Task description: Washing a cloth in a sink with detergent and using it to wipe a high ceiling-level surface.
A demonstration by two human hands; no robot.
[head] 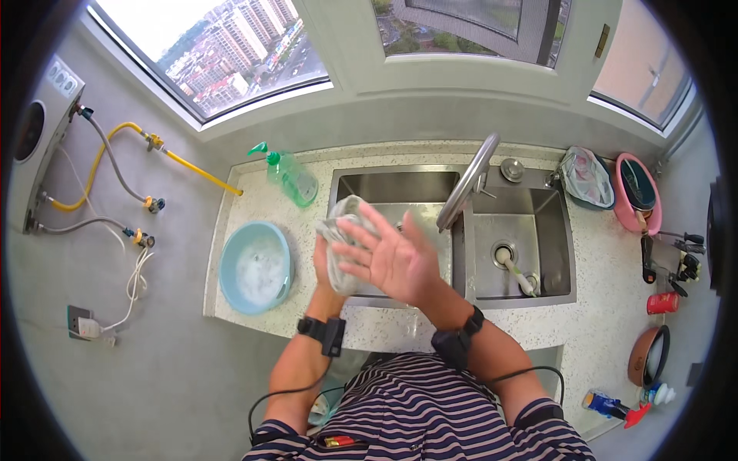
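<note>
My left hand [323,262] holds a bunched grey-white cloth [341,271] over the left edge of the double steel sink [369,187]. Beside it, slightly blurred, my right hand [398,262] is raised over the left basin with the palm up and fingers spread, holding nothing. Its fingertips overlap the cloth in view; whether they touch it I cannot tell. A light blue plastic basin [225,271] with foamy water stands on the counter left of my hands. Behind it is a green pump bottle [297,181].
The steel faucet [470,181] arches between the basins. A pale-handled brush [513,268] lies in the right basin. Along the right are a bag-lined container [588,178], a pink basin [621,204], knives [647,259], a red can [663,303], a brown pan [640,357] and a spray bottle [605,404].
</note>
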